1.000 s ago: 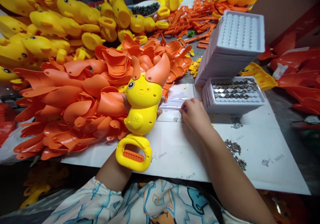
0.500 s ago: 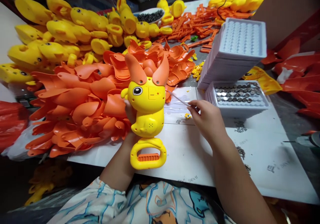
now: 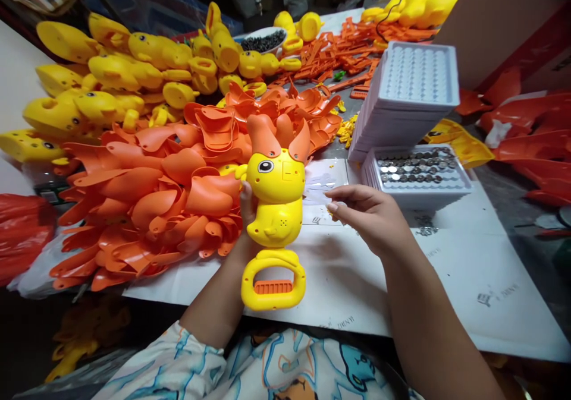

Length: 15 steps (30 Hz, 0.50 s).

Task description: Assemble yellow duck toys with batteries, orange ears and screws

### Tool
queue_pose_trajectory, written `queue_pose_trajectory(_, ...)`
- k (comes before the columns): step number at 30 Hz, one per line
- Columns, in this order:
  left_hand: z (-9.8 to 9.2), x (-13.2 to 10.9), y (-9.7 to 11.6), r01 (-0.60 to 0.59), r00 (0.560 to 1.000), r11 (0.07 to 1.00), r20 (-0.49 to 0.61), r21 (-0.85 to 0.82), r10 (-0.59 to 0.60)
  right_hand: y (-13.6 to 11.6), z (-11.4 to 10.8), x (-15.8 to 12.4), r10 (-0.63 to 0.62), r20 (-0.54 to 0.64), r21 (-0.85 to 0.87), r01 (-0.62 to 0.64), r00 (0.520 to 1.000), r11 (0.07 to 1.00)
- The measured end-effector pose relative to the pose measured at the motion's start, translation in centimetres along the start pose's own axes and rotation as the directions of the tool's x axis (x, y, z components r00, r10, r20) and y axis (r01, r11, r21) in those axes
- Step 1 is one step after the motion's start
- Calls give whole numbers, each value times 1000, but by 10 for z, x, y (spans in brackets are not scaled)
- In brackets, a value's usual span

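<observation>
An upright yellow animal toy has orange ear-like flaps on top, a printed eye, a square cover and a loop handle with an orange ribbed piece. My left hand is closed round its back from the left, with most fingers hidden behind it. To the right of the toy, my right hand has thumb and index finger close together over the white sheet. A faint pale sliver shows by these fingertips, too blurred to make out. Small yellow bits lie just under them.
Orange flaps are heaped at the left, with yellow toys piled behind. Stacked white trays stand at the right. In front of them, another tray stack holds round metal discs. A bowl of dark pieces sits at the back.
The toy and my left hand have shifted right in view and slightly down. My right hand has turned, its fingers less curled; the thin pale strip it held is now hard to see.
</observation>
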State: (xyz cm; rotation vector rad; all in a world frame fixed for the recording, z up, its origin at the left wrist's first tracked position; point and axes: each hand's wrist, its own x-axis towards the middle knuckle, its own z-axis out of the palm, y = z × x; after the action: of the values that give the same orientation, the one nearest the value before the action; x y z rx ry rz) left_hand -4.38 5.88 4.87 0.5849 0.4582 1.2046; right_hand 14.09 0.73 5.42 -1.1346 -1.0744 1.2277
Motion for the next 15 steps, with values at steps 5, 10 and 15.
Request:
queue_pose_trajectory(5, 0, -2, -2, 58, 998, 998, -6, -12, -58, 0, 5, -4, -179, 206, 175, 144, 962, 974)
queue_pose_trajectory(10, 2, -6, -11, 127, 992, 991, 15, -48, -127, 16, 25, -5, -397, -73, -238, 370, 915, 898)
queue_pose_trajectory(15, -7, -9, -11, 266, 963, 964, 41, -13, -265, 22, 23, -3, -601, -242, -443, 464, 762, 767)
